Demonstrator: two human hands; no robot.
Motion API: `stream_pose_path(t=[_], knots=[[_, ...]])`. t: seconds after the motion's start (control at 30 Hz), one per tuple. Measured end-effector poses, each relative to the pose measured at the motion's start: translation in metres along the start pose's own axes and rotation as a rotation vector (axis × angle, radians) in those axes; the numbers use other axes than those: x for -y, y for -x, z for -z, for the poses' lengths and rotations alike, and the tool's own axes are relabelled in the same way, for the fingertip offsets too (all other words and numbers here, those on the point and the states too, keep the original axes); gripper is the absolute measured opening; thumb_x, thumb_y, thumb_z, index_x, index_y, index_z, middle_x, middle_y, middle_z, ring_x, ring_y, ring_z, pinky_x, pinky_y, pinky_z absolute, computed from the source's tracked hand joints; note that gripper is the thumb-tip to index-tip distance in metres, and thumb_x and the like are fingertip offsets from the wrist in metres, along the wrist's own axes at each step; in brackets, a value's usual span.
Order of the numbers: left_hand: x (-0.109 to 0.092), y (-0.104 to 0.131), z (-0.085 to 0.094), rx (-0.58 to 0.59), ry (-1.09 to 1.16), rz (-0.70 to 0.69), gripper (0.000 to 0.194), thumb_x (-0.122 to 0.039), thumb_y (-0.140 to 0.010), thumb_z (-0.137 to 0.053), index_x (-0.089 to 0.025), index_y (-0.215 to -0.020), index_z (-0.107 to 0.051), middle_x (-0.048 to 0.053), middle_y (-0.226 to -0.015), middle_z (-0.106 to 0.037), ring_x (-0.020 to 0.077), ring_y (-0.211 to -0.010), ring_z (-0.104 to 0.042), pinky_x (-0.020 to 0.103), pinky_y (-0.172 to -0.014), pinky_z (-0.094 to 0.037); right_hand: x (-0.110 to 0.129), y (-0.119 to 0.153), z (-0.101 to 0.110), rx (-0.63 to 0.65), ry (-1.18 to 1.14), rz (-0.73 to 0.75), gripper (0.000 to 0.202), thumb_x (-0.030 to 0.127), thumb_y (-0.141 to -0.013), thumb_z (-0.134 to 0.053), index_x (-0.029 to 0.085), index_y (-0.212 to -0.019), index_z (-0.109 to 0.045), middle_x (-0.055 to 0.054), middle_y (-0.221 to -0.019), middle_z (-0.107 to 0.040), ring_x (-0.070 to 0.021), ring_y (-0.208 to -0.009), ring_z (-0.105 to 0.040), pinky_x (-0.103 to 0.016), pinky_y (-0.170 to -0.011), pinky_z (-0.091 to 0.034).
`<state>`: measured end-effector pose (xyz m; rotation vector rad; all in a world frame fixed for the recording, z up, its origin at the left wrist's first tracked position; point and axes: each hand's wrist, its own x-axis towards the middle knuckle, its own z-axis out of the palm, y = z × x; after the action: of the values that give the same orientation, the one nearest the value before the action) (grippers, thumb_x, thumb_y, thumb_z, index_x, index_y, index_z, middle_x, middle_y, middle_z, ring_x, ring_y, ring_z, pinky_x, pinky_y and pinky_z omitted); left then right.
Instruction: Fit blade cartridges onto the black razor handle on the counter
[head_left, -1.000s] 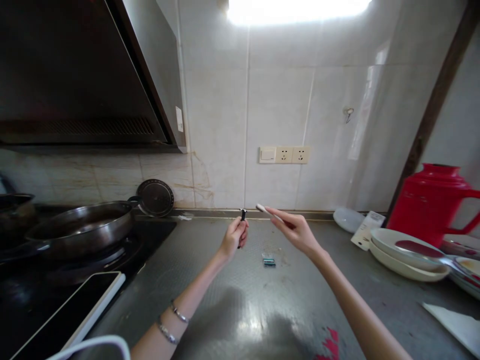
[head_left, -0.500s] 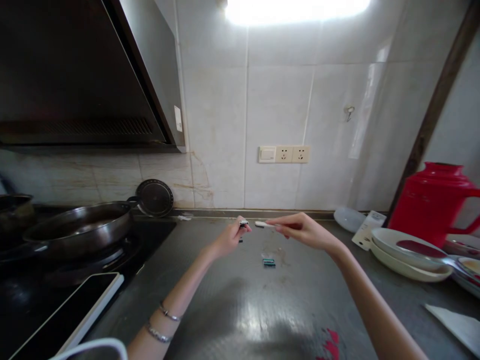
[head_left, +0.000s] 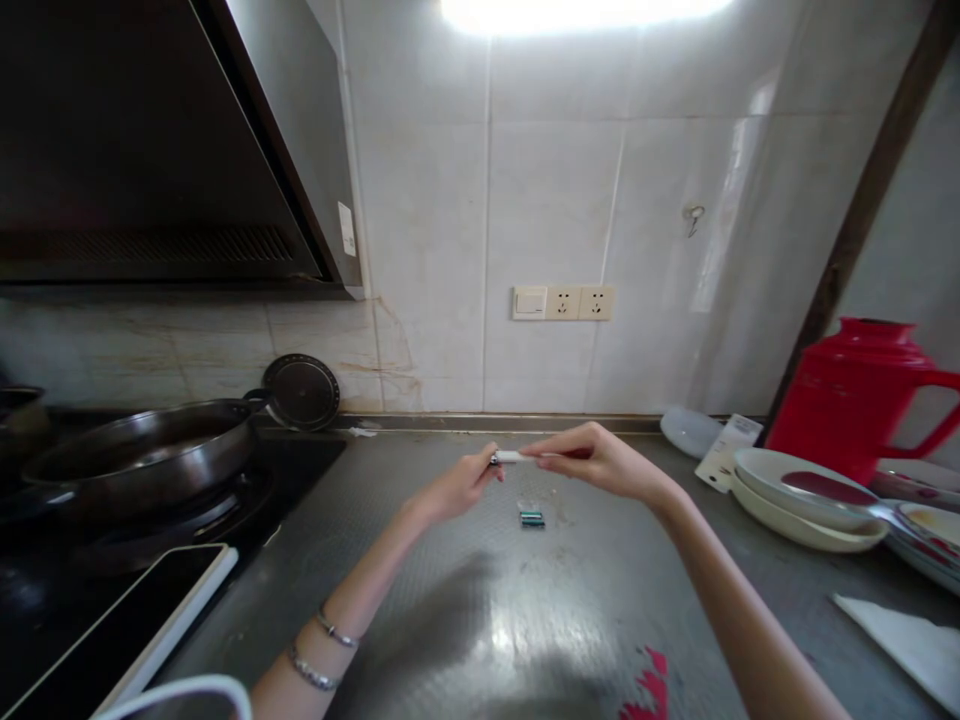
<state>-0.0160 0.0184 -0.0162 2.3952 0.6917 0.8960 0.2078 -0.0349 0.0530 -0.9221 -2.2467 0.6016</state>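
Observation:
My left hand point(head_left: 465, 484) is closed, its fingertips pinching a small dark and silver piece point(head_left: 494, 460). Opposite it, my right hand point(head_left: 600, 462) is closed in a pinch on a slim white handle point(head_left: 510, 457). The handle's left end meets the small piece; whether the two are joined I cannot tell. Both hands are above the metal counter point(head_left: 480, 620). Just below them lies a small flat green and dark piece point(head_left: 532, 519), too small to name surely.
A steel pan point(head_left: 150, 450) sits on the black stove at left, with a white-edged phone-like slab point(head_left: 142, 630) nearer me. At right are stacked plates point(head_left: 802, 520), a red thermos jug point(head_left: 847, 400), a white card point(head_left: 729, 452) and a folded white sheet point(head_left: 900, 640).
The gap between my hands has closed: the white handle's tip now touches the small piece in my left hand. The whole view has shifted slightly.

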Motion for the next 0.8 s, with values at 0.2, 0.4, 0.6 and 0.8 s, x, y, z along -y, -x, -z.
stream_pose_path(t=[0.2, 0.4, 0.6, 0.8], knots=[[-0.002, -0.001, 0.002, 0.037, -0.017, -0.010, 0.015, -0.020, -0.087, -0.037, -0.018, -0.090, -0.051, 0.004, -0.083, -0.061, 0.0149, -0.075, -0.055, 0.024, -0.070, -0.039, -0.002, -0.002, -0.003, 0.063, 0.006, -0.029, 0.034, 0.039, -0.080, -0.056, 0.020, -0.106, -0.067, -0.003, -0.077, -0.069, -0.0099, -0.056, -0.048, -0.021, -0.050, -0.034], [0.001, -0.001, 0.000, 0.035, 0.002, 0.006, 0.016, -0.021, -0.088, -0.035, -0.017, -0.088, -0.050, 0.004, -0.082, -0.059, 0.0147, -0.077, -0.054, 0.024, -0.073, -0.039, -0.003, -0.004, -0.006, 0.013, -0.047, -0.085, 0.040, 0.043, -0.081, -0.053, 0.018, -0.110, -0.065, 0.003, -0.053, -0.050, -0.0072, -0.049, -0.028, -0.021, -0.045, -0.022], [0.004, -0.001, -0.002, 0.043, 0.008, -0.009, 0.015, -0.021, -0.087, -0.036, -0.017, -0.087, -0.050, 0.002, -0.078, -0.056, 0.0137, -0.073, -0.051, 0.023, -0.070, -0.038, -0.002, -0.002, -0.002, 0.162, -0.026, -0.092, 0.040, 0.043, -0.080, -0.054, 0.018, -0.108, -0.067, 0.003, -0.052, -0.047, -0.0079, -0.049, -0.031, -0.021, -0.045, -0.025], [0.010, -0.001, -0.006, 0.019, 0.043, 0.000, 0.016, -0.024, -0.087, -0.037, -0.018, -0.084, -0.052, 0.002, -0.077, -0.057, 0.0135, -0.072, -0.052, 0.023, -0.070, -0.038, 0.003, -0.003, -0.003, -0.018, 0.025, -0.069, 0.038, 0.042, -0.081, -0.052, 0.020, -0.108, -0.067, 0.001, -0.062, -0.058, -0.0079, -0.051, -0.032, -0.021, -0.046, -0.025]])
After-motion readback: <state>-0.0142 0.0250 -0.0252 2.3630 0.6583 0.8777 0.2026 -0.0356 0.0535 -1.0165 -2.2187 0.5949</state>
